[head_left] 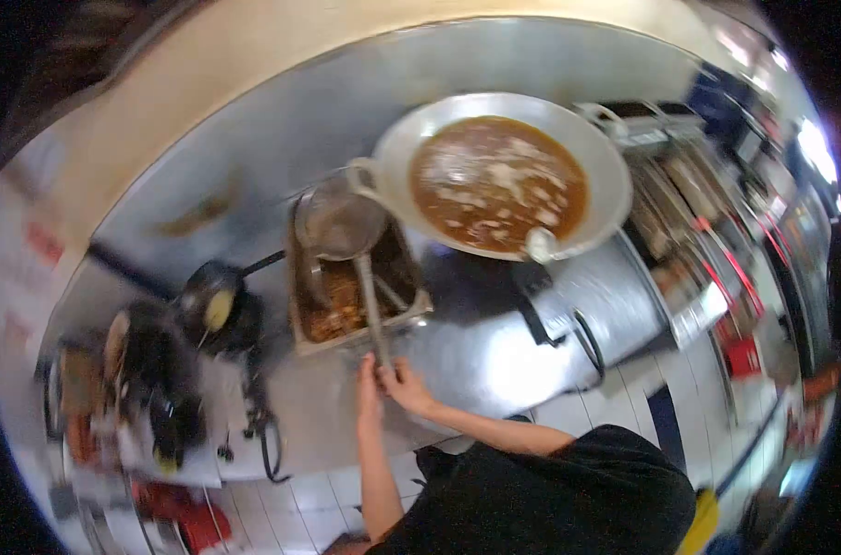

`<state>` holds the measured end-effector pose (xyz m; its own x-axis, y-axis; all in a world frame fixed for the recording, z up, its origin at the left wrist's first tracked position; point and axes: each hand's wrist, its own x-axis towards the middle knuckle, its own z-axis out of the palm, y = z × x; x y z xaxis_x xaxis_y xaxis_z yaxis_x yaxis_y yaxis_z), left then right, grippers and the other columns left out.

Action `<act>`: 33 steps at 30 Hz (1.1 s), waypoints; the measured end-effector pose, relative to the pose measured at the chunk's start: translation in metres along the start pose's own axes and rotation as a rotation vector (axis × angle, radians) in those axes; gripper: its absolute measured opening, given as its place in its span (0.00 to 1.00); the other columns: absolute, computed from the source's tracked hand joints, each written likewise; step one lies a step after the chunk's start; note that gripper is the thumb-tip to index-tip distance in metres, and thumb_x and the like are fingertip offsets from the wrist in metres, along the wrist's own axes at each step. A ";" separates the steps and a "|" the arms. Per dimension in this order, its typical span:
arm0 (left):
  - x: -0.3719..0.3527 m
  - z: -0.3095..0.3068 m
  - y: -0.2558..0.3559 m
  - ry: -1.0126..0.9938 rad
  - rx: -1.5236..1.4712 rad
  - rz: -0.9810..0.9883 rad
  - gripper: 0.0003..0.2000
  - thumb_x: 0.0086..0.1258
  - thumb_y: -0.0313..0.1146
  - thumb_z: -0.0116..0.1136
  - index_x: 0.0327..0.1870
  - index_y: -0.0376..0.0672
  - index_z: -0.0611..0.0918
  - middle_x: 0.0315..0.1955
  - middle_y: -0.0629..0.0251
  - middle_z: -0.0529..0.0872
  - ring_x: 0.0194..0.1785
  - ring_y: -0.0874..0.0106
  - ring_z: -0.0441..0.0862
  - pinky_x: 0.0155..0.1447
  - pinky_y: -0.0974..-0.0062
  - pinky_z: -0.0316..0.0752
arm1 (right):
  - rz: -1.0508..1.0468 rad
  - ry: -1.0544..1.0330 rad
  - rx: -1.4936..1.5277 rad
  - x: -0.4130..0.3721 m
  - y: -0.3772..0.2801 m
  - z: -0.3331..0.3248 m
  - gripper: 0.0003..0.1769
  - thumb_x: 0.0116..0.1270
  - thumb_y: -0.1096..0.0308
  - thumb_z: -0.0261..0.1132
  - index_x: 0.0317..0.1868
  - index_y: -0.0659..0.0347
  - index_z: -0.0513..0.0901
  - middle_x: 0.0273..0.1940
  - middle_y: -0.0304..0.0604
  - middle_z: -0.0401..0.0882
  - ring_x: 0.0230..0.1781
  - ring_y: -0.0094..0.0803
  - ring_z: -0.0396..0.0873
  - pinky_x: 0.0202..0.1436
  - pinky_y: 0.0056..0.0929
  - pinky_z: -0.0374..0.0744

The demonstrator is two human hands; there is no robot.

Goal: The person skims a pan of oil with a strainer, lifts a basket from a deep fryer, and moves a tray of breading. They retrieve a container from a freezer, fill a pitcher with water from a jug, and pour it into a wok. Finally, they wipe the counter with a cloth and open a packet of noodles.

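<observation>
A round strainer (345,225) with a long handle rests over a rectangular metal container (302,324) that holds brown bits. Both of my hands are at the lower end of this handle. My left hand (370,396) presses against its left side, and my right hand (404,387) closes round it from the right. Blur hides the exact finger positions. Behind them to the right, a wide wok (613,190) holds brown liquid (499,185) with pale pieces in it; a light-coloured utensil (541,244) lies at its front rim.
A dark pan (219,301) and other cookware stand on the left. Black hoses hang by the metal counter's (476,365) front edge. Metal racks (675,208) with trays are at the right, above a white tiled floor (619,398).
</observation>
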<state>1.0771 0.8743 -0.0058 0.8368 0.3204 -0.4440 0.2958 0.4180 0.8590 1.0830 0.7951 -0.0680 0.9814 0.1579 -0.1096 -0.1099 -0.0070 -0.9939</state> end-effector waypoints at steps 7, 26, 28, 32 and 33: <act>-0.007 -0.074 0.067 0.017 0.348 -0.068 0.15 0.75 0.45 0.46 0.42 0.41 0.76 0.17 0.72 0.68 0.18 0.82 0.63 0.20 0.79 0.59 | 0.117 -0.043 -0.162 -0.023 -0.031 0.014 0.25 0.69 0.47 0.53 0.47 0.64 0.70 0.31 0.49 0.78 0.30 0.38 0.78 0.36 0.38 0.74; 0.014 -0.194 -0.012 -0.126 1.733 0.869 0.18 0.73 0.44 0.46 0.51 0.39 0.77 0.44 0.48 0.80 0.43 0.51 0.78 0.44 0.56 0.75 | 0.287 1.155 -0.267 -0.025 0.109 -0.274 0.25 0.66 0.47 0.57 0.48 0.62 0.74 0.32 0.52 0.83 0.36 0.42 0.82 0.43 0.38 0.76; 0.021 -0.163 0.034 0.030 0.894 0.540 0.22 0.76 0.46 0.38 0.42 0.37 0.80 0.33 0.54 0.80 0.32 0.58 0.76 0.37 0.63 0.73 | 0.294 1.041 -0.367 -0.016 0.108 -0.292 0.24 0.66 0.50 0.57 0.49 0.63 0.74 0.33 0.51 0.84 0.36 0.43 0.82 0.43 0.38 0.77; 0.064 -0.098 0.166 -0.182 0.726 0.746 0.25 0.76 0.53 0.34 0.38 0.39 0.76 0.22 0.68 0.75 0.17 0.77 0.63 0.20 0.78 0.59 | 0.365 0.937 -0.444 -0.023 0.105 -0.310 0.23 0.65 0.53 0.58 0.49 0.65 0.73 0.32 0.58 0.82 0.35 0.49 0.82 0.43 0.44 0.77; 0.066 -0.073 0.205 -0.153 0.875 0.623 0.23 0.77 0.52 0.35 0.44 0.40 0.77 0.27 0.70 0.77 0.17 0.79 0.62 0.20 0.80 0.60 | 0.359 0.997 -0.509 -0.027 0.095 -0.309 0.23 0.64 0.54 0.59 0.49 0.65 0.73 0.30 0.59 0.81 0.34 0.51 0.81 0.42 0.46 0.77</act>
<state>1.1595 1.0428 0.1221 0.9843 0.1321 0.1174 -0.0254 -0.5517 0.8337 1.0944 0.4854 -0.1624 0.6210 -0.7746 -0.1198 -0.5512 -0.3229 -0.7694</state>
